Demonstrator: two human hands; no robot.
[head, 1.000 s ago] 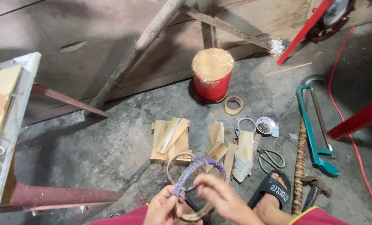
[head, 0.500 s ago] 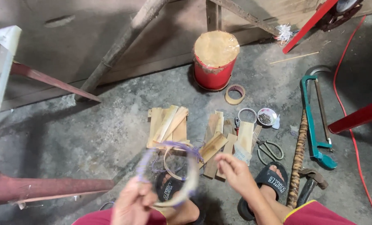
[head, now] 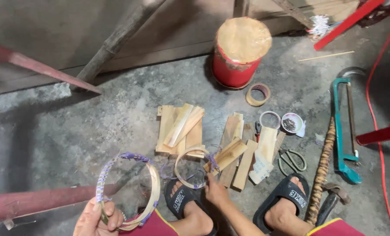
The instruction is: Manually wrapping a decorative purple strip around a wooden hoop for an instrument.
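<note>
Small bamboo ring [head: 193, 167]: flat on the concrete floor [head: 72, 131], against the wood slats [head: 230, 155]. Right hand [head: 216, 192] at its near-right rim, fingers down on it. Left hand [head: 98, 217], farther left, clasps the purple-wrapped hoop [head: 131, 188], raised upright.

Purple-wrapped bamboo hoop [head: 127, 192] held upright, smaller hoop [head: 194, 168] seemingly flat

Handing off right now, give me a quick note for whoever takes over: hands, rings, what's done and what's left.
Left hand grips a bamboo ring with purple wrap on its left arc; the rest is bare.
Right hand reaches down to the second ring lying on the floor by the bamboo strips.
Scissors and tape roll lie to the right.
Left: wrapping unfinished on the held ring.
</note>
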